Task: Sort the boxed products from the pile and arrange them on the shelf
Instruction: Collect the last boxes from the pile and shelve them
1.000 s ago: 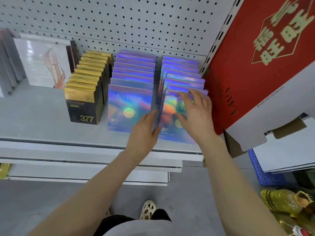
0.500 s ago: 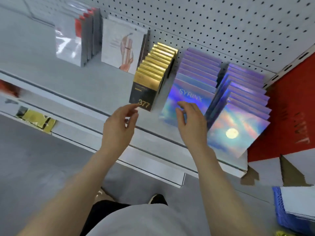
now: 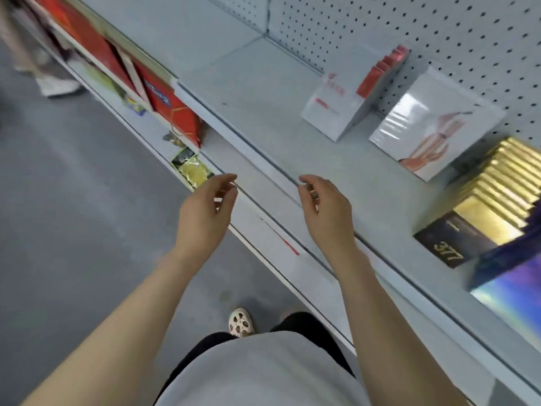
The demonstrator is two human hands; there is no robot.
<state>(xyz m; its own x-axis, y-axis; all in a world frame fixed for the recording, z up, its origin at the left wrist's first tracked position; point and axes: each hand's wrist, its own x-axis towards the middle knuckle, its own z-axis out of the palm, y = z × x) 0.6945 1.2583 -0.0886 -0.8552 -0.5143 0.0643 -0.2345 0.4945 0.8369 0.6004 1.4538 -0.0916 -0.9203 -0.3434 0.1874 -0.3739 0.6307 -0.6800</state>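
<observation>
Head view: left hand (image 3: 205, 212) and right hand (image 3: 328, 212) hover near shelf (image 3: 263, 92) edge, fingers loosely curled, holding nothing. Boxes upright in rows at right: black-gold boxes (image 3: 486, 212) marked 377, white boxes (image 3: 433, 127), red-white boxes (image 3: 351, 101), blurred iridescent box (image 3: 509, 285) nearest.

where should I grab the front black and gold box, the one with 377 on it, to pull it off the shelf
Probably pinch the front black and gold box by its top gold edge, coming from the aisle side with the right hand. It stands upright with more boxes packed behind it, so only the front face and top edge are free. Both hands are empty now.
</observation>
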